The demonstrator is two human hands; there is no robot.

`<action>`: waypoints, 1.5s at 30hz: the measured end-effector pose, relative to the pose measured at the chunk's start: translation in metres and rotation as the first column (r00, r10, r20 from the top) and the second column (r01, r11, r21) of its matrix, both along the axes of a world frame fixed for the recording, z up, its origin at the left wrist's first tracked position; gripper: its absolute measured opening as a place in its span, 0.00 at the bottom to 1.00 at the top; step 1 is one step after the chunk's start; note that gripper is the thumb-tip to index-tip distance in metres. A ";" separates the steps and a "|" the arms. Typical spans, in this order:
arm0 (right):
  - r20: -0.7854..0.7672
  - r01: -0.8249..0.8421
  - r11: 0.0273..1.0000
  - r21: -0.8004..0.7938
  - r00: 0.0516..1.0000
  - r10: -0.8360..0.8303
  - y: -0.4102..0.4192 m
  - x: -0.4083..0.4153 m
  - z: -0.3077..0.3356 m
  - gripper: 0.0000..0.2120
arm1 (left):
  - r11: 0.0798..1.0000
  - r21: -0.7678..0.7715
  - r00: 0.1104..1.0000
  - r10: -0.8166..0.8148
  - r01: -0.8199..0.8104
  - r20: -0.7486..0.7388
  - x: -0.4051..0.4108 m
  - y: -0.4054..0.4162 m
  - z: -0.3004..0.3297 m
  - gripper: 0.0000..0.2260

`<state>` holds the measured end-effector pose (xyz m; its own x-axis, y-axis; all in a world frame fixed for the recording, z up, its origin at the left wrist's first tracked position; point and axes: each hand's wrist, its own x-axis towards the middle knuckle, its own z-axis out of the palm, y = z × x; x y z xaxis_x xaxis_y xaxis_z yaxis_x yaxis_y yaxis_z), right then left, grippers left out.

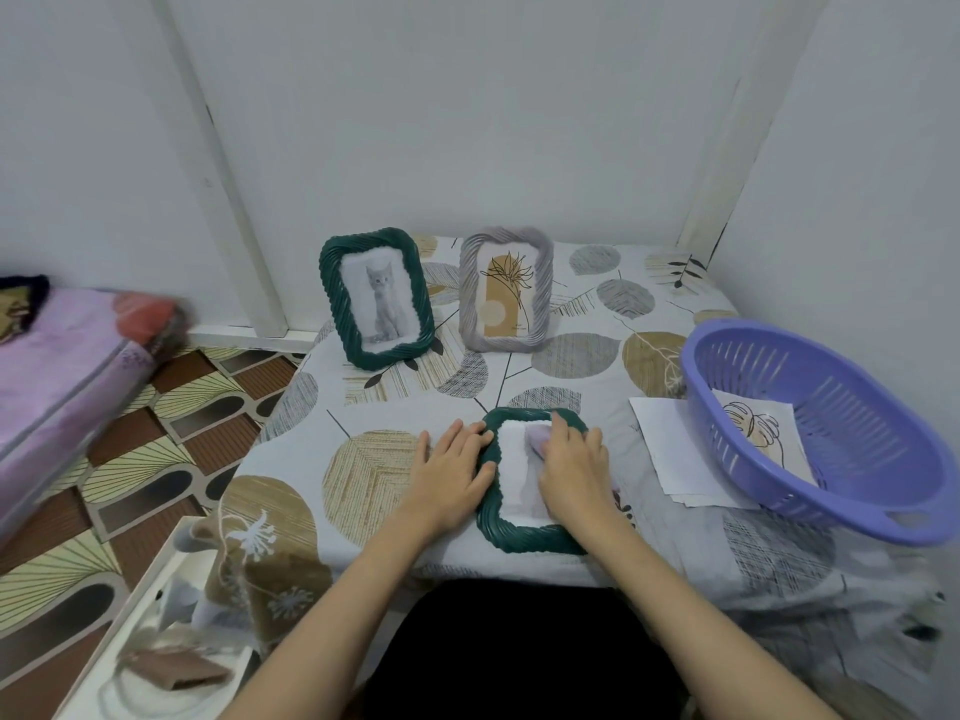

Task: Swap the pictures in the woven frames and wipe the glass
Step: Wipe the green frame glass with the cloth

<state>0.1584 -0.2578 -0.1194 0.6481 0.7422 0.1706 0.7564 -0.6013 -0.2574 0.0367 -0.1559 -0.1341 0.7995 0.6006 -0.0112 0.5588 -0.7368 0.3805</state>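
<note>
Table (395, 407), covered in a white cloth printed with grey and tan leaf discs; carries all frames, papers and the basket.

Lilac slotted plastic basket (810, 433), oval, at the right edge of the table, tilted toward the viewer. Inside it lies a white print with a line-drawn leaf (756, 426). Its left rim overlaps a small stack of white paper sheets (675, 449) lying flat on the cloth.

Dark green woven frame with a grey kitten picture (376, 298), standing upright at the back left, leaning slightly.

Pale grey woven frame with a tan botanical print (505, 291), standing upright just beside it, to the right. Small lettering at the print's foot is too small to read.

Second dark green woven frame (524, 483), lying flat, glass up, at the near edge of the table, between the two hands; picture under the glass pale and blurred.

Left hand (452, 475): fingers straight and slightly spread, palm down, fingertips pressing the flat frame's left rim.

Right hand (571, 467): fingers curled, gripping a small lilac cloth (535, 438) pressed against the glass; the hand hides most of the frame's right side.

Off the table, left: patterned brown floor (156, 433), pink bedding (62, 356).
</note>
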 end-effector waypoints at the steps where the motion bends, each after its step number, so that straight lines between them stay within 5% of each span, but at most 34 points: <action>1: -0.039 -0.012 1.000 0.002 0.999 0.012 0.009 0.006 0.002 0.20 | 1.000 -0.001 1.000 -0.003 0.003 -0.012 -0.001 0.001 0.000 0.21; 5: -0.013 -0.202 0.977 0.062 0.979 0.203 0.017 0.009 -0.004 0.14 | 1.000 0.012 1.000 0.000 0.000 -0.019 -0.005 0.000 -0.001 0.20; 10: 0.193 -0.563 0.822 0.086 0.819 0.540 -0.033 0.011 -0.026 0.11 | 1.000 0.003 1.000 0.004 -0.004 -0.008 -0.005 0.000 -0.002 0.20; 16: 0.158 -0.286 0.950 0.126 0.951 0.265 0.003 0.038 -0.020 0.10 | 1.000 -0.007 1.000 0.000 0.000 -0.020 -0.006 -0.001 0.000 0.20; 20: 0.107 -0.372 0.916 0.152 0.927 0.359 0.022 0.021 -0.019 0.10 | 1.000 -0.026 1.000 -0.005 0.005 -0.001 -0.007 0.000 0.001 0.19; 28: 0.197 -0.695 0.712 0.103 0.716 0.670 -0.063 0.011 -0.014 0.16 | 1.000 -0.004 1.000 0.005 -0.005 0.011 -0.007 0.000 -0.002 0.19; 34: 0.178 -0.571 0.811 0.127 0.817 0.548 -0.040 0.032 -0.002 0.20 | 1.000 0.027 1.000 0.001 -0.001 -0.010 -0.007 -0.001 -0.002 0.22; 41: -0.048 -0.658 0.729 0.188 0.735 0.676 -0.067 0.017 0.000 0.14 | 1.000 0.020 1.000 0.001 -0.001 0.001 -0.007 -0.001 -0.002 0.22; 45: -0.026 -0.521 0.839 0.155 0.847 0.531 -0.058 0.050 0.003 0.18 | 1.000 0.026 1.000 -0.001 0.001 0.003 -0.007 0.000 -0.004 0.23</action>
<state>0.2085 -0.3154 -0.1160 0.1800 0.9468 0.2666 0.9274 -0.0730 -0.3668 0.0297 -0.1555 -0.1377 0.8000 0.6000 0.0064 0.5572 -0.7469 0.3628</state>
